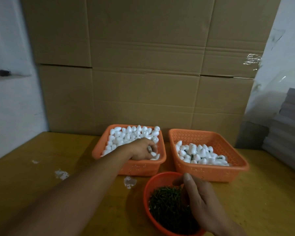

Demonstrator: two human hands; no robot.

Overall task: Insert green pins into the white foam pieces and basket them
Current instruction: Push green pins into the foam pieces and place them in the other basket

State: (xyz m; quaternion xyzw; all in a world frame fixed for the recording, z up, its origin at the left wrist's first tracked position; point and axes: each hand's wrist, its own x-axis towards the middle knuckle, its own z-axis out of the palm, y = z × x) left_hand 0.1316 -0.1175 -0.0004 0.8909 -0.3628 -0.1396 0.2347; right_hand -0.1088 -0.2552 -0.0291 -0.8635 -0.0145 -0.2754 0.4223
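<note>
Partly buried, left hand (143,150) fingers curl among foam pieces (126,135); right hand (199,200) grip over pins (167,205) unclear.

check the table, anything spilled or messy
Yes: white scraps lie loose on the table left of the baskets, one more beside the red bowl. They look like torn foam or paper; too blurred to tell.

No readable text, label or number anywhere.
</note>
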